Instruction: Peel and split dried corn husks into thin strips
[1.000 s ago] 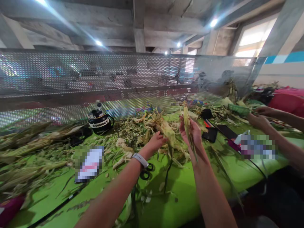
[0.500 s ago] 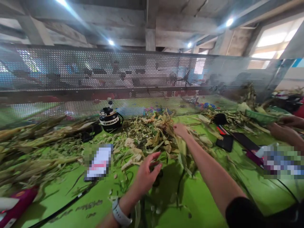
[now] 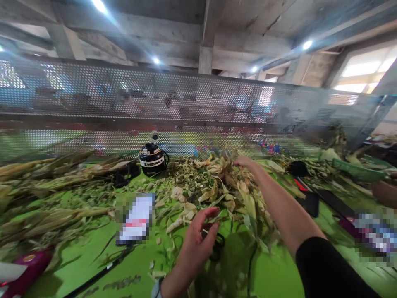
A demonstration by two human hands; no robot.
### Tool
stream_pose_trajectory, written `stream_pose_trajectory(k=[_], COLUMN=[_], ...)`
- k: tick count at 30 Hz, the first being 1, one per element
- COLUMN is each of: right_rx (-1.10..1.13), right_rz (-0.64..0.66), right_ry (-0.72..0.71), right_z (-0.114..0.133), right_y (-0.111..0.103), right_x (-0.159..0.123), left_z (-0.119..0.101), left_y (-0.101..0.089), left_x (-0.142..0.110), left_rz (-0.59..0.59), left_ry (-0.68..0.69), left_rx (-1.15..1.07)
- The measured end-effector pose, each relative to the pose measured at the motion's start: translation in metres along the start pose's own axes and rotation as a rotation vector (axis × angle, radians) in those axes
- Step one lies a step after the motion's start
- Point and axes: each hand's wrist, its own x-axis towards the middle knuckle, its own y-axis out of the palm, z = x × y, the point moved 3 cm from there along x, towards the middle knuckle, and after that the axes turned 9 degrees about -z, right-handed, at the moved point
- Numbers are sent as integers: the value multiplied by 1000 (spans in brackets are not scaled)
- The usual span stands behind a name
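Note:
My left hand (image 3: 198, 244) hovers low over the green table, thumb and fingers curved but apart, with no clear object between them. Just beneath it, partly hidden, are black loop handles (image 3: 219, 244) that look like scissors. My right arm stretches forward, and my right hand (image 3: 245, 162) is at the far right side of a heap of dry corn husks (image 3: 228, 192). Its fingertips are against or just behind the husks and blurred, so their grip does not show. A long pale husk (image 3: 249, 203) hangs toward me below the right forearm.
A phone (image 3: 136, 219) stands tilted on the left, near a black cable. A black round container (image 3: 152, 159) sits by the perforated metal screen (image 3: 186, 99). Long husks (image 3: 37, 215) cover the left side. On the right lie a dark phone (image 3: 308, 202) and a green basket (image 3: 356, 169), beside another person's hand.
The view has shifted, so the scene sits lower and further right. My right hand has reached a little farther away along the husk heap. My left hand keeps nearly the same curved pose.

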Motion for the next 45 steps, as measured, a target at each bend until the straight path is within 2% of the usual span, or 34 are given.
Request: stream_pose_trajectory(k=[3,7,12,13,16,18,20,23,25,27,31,34,37,38,40,41,45], right_rx=[266,567,727,741,728,702,663,610,590,565,533,479,510,550,622,664,879], right_rz=[-62,-197,-224,-196,-4,102,216,332,376,397,285,269,269,266,265,247,89], right_ry=[34,11,-20,-20,26,-20,-101,-161,-186,-185,-81,-18,109,148,193,207,279], right_z=[7,27,70,78,97,105,112,120,126,131,121,96,63,53,38,33,26], right_y=[-34,-74,-102,-105,-106,-107,-105,-101,-100,-100,-103,-98,-93,-94,-98,-102,-110], right_x=[8,10,2,-1,-18,-34,-52,-81,-101,-122,-161,-193,-227,-239,-260,-268,-275], left_z=[2,8,13,13,10,5,-6,-29,-39,-43,-40,-36,-28,-22,-10,-5,-2], left_y=[-1,-1,-6,-7,-9,-5,4,28,47,64,82,79,68,61,42,34,26], left_x=[3,9,16,18,27,38,51,70,80,88,100,105,112,117,129,134,147], left_rz=[-14,-25,-91,-101,-102,-92,-129,-265,-348,-410,-344,-343,-279,-270,-372,-374,-305], left_ry=[-9,-37,-86,-99,-121,-85,54,366,447,455,502,551,629,598,409,368,378], left_rx=[-60,-142,-220,-236,-235,-177,-46,219,402,519,613,697,784,782,710,647,567])
